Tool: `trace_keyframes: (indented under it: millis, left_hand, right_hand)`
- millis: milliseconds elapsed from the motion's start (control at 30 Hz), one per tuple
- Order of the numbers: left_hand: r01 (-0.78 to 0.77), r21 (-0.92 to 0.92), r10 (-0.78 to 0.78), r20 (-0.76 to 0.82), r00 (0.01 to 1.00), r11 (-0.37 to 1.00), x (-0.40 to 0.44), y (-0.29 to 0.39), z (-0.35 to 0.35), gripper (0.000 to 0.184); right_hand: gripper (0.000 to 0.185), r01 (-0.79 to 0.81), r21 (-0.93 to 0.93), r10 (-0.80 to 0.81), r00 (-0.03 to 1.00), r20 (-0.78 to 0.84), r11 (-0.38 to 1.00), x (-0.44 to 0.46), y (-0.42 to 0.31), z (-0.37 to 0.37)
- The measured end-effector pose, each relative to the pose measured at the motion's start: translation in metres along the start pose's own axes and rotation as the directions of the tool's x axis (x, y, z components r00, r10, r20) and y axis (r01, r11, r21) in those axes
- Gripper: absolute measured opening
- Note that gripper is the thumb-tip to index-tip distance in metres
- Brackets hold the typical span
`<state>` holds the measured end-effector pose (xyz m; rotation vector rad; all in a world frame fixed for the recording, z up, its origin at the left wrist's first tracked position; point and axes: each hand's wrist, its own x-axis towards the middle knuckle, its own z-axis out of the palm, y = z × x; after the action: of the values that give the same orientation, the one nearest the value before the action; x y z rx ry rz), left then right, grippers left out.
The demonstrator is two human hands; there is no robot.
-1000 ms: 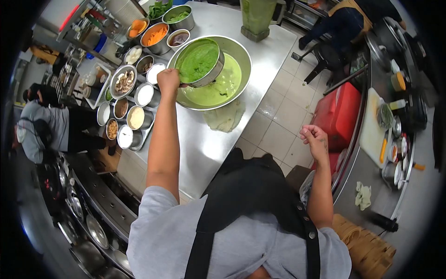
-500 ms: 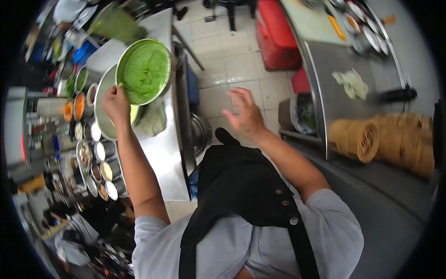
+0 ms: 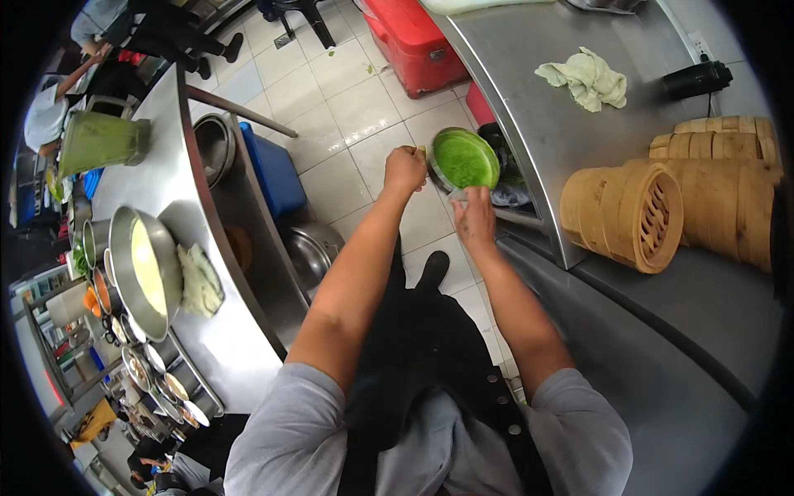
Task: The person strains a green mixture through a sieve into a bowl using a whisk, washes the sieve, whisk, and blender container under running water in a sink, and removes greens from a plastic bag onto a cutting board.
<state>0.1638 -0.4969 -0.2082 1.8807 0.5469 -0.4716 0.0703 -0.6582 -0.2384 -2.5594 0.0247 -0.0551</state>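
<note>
Observed: left hand (image 3: 405, 169) clenched at the side of a metal pan (image 3: 437, 171) holding green paste (image 3: 468, 159), above the tiled floor (image 3: 331, 106), near a steel worktop (image 3: 533, 124). Right hand (image 3: 475, 220) touches the near rim (whether pinching it, I cannot tell).

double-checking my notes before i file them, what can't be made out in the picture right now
All in the head view:
- Green-filled bowl: its grip spot is hidden by the left hand.
- Right hand: fingertips too small to tell gripping from touching.
- White board: cut off by the top edge.
- Lower red box: partly hidden by the steel counter.
</note>
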Motion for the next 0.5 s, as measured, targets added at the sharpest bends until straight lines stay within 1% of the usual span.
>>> trace_keyframes:
  millis: [33, 67, 133, 167, 200, 233, 267, 300, 333, 400, 433, 500]
  left_hand:
    - [-0.044, -0.009, 0.044, -0.04, 0.998, 0.999, 0.006, -0.012, 0.011, 0.031]
    - [-0.006, -0.085, 0.006, 0.002, 1.0, 0.996, 0.009, -0.027, 0.015, 0.031]
    - [0.091, -0.235, -0.075, 0.074, 0.994, 0.968, 0.004, -0.067, 0.014, 0.031]
    - [0.146, -0.303, -0.119, 0.107, 0.987, 0.942, 0.001, -0.094, 0.008, 0.031]
    - [0.192, -0.287, -0.161, 0.126, 0.979, 0.939, -0.006, -0.115, -0.004, 0.031]
    - [0.334, -0.285, -0.296, 0.168, 0.94, 0.898, -0.015, -0.134, -0.018, 0.031]
    - [0.416, -0.336, -0.385, 0.158, 0.909, 0.845, -0.025, -0.146, -0.031, 0.03]
    - [0.446, -0.356, -0.415, 0.162, 0.895, 0.821, -0.031, -0.173, -0.043, 0.03]
    - [0.476, -0.376, -0.447, 0.165, 0.879, 0.795, -0.037, -0.2, -0.054, 0.03]
    - [0.562, -0.406, -0.544, 0.171, 0.822, 0.721, -0.049, -0.225, -0.073, 0.029]
    - [0.574, -0.409, -0.564, 0.159, 0.81, 0.71, -0.054, -0.236, -0.082, 0.029]
    - [0.6, -0.412, -0.604, 0.139, 0.785, 0.685, -0.06, -0.253, -0.094, 0.029]
  right_hand:
    - [0.038, -0.059, -0.009, 0.058, 0.997, -0.041, 0.998, 0.01, 0.021, 0.012]
    - [0.039, -0.116, -0.016, 0.115, 0.99, -0.083, 0.993, 0.021, 0.041, 0.024]
    - [0.042, -0.302, 0.139, 0.327, 0.918, -0.225, 0.943, 0.041, 0.091, 0.057]
    - [0.04, -0.426, 0.319, 0.503, 0.837, -0.215, 0.846, 0.054, 0.111, 0.067]
    - [0.039, -0.505, 0.511, 0.666, 0.72, -0.195, 0.696, 0.067, 0.131, 0.077]
    - [0.037, -0.521, 0.675, 0.797, 0.58, -0.169, 0.523, 0.079, 0.151, 0.086]
    - [0.035, -0.355, 0.919, 0.858, 0.512, 0.036, 0.173, 0.086, 0.168, 0.089]
    - [0.033, -0.113, 0.971, 0.877, 0.417, 0.239, -0.211, 0.093, 0.185, 0.092]
    - [0.032, -0.012, 0.957, 0.873, 0.405, 0.27, -0.291, 0.093, 0.195, 0.094]
    - [0.03, 0.204, 0.88, 0.859, 0.393, 0.328, -0.43, 0.096, 0.208, 0.099]
    - [0.027, 0.146, 0.888, 0.863, 0.349, 0.366, -0.436, 0.093, 0.213, 0.106]
    - [0.027, -0.18, 0.886, 0.82, 0.335, 0.464, -0.428, 0.09, 0.219, 0.122]
